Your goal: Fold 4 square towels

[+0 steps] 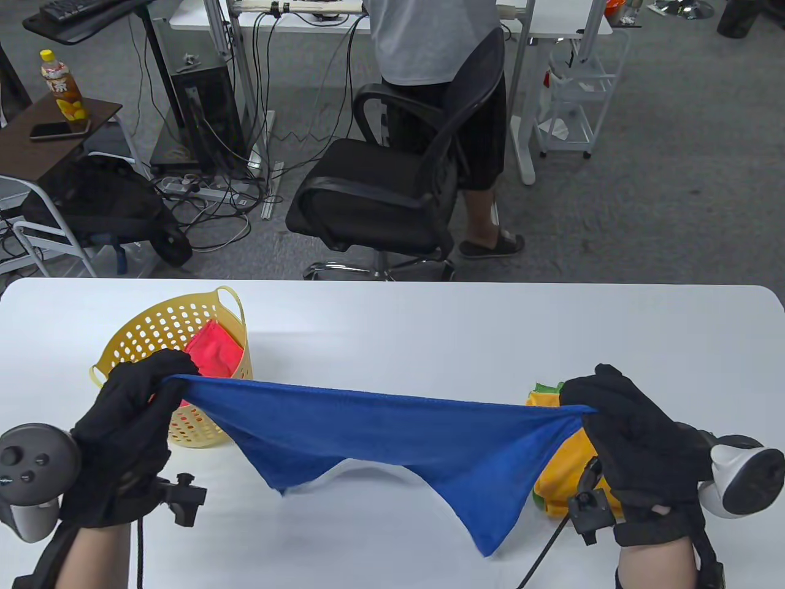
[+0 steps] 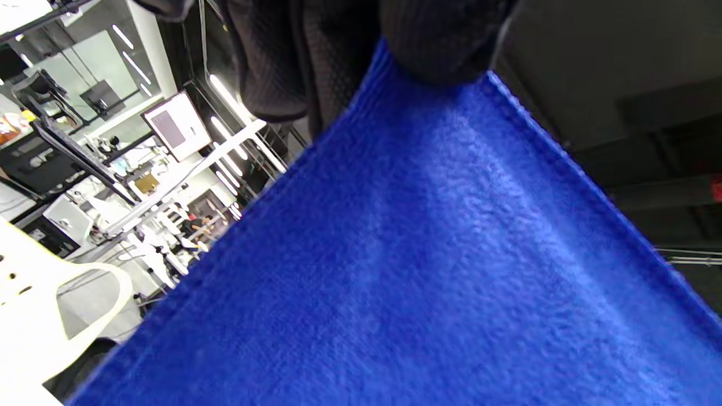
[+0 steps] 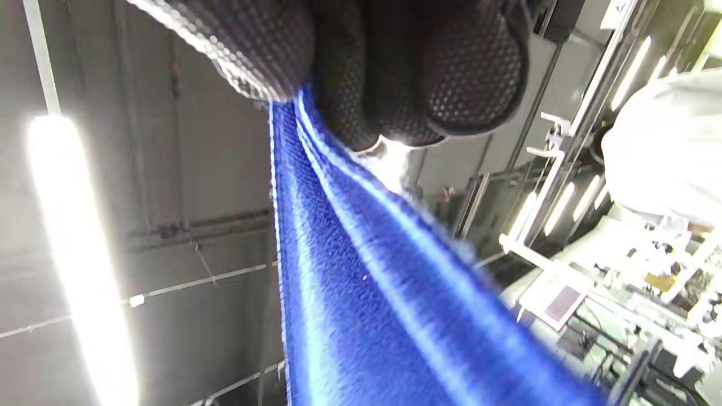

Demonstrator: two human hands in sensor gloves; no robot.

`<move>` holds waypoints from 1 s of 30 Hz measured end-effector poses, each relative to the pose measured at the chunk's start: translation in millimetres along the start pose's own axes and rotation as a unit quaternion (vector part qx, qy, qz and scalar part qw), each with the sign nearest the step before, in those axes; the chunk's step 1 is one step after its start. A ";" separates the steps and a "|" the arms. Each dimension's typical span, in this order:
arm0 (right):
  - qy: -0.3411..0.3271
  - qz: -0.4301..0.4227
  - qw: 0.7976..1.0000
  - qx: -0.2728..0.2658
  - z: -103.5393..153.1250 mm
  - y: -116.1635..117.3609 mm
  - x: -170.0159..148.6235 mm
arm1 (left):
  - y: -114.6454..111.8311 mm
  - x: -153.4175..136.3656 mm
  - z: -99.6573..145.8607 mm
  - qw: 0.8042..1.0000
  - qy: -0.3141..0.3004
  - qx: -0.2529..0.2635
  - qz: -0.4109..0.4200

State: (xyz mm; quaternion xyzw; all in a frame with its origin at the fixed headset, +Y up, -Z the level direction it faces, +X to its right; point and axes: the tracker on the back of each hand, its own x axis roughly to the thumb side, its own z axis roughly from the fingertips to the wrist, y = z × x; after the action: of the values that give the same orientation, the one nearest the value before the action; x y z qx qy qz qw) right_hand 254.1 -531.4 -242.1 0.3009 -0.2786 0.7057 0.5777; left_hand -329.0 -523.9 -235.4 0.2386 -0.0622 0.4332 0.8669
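Table view: blue square microfibre towel (image 1: 392,442) stretched in the air above the white table (image 1: 392,319), pinched at one corner by the gloved left hand (image 1: 126,429) and at the other by the gloved right hand (image 1: 631,438); lower edge hanging in two points. Yellow perforated plastic basket (image 1: 153,334) behind the left hand, red cloth (image 1: 211,353) inside. Yellow and green cloths (image 1: 564,454) piled behind the right hand.

Left wrist view: fingers (image 2: 440,39) clamped on the towel's corner.

Right wrist view: fingers (image 3: 462,73) gripping bunched blue fabric.
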 end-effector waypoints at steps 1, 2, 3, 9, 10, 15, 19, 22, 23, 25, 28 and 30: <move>0.011 0.023 1.000 -0.014 -3.2 -1.5 2.9 | 5.0 4.5 -4.3 1.000 0.005 -0.007 -0.004; 0.023 0.049 0.998 -0.023 -7.3 -1.9 2.5 | 6.8 6.6 -9.7 1.000 0.016 -0.015 -0.017; 0.034 0.068 0.997 -0.029 -11.3 -1.2 -0.2 | 6.1 6.4 -14.9 0.999 0.028 -0.021 -0.033; 0.187 0.170 0.967 0.030 -45.2 16.4 -70.4 | -37.9 -41.7 -68.3 0.978 0.152 -0.074 -0.123; 0.203 0.184 0.961 0.027 -48.0 17.3 -79.9 | -43.3 -47.3 -74.6 0.975 0.165 -0.070 -0.129; 0.190 0.225 0.953 -0.065 -59.5 5.3 -74.8 | -44.9 -37.0 -96.2 0.988 0.120 -0.032 -0.095; 0.123 0.228 0.959 -0.114 -54.4 -9.3 -35.0 | -18.9 -3.3 -89.9 0.996 0.028 0.005 -0.084; 0.103 0.238 0.961 -0.097 -36.9 -11.7 -26.3 | -8.5 6.4 -69.4 0.998 -0.012 0.004 -0.064; 0.102 0.243 0.962 -0.073 -22.8 -10.2 -29.0 | -9.5 5.6 -53.8 0.997 -0.018 -0.005 -0.074; 0.109 0.256 0.960 -0.030 3.9 -4.4 -40.1 | -18.4 -1.7 -24.5 0.990 -0.024 -0.042 -0.131; 0.158 0.306 0.935 0.083 57.7 10.7 -72.0 | -44.2 -30.0 32.0 0.964 -0.012 -0.114 -0.239; 0.183 0.330 0.913 0.155 92.5 17.7 -91.3 | -59.5 -49.1 65.7 0.947 0.002 -0.165 -0.277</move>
State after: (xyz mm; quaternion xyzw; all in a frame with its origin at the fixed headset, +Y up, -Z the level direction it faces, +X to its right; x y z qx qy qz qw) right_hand 260.1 -662.2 -249.7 0.1436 -0.1384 0.9332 0.2990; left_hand -306.4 -620.4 -214.6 0.0995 -0.0628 0.1601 0.9801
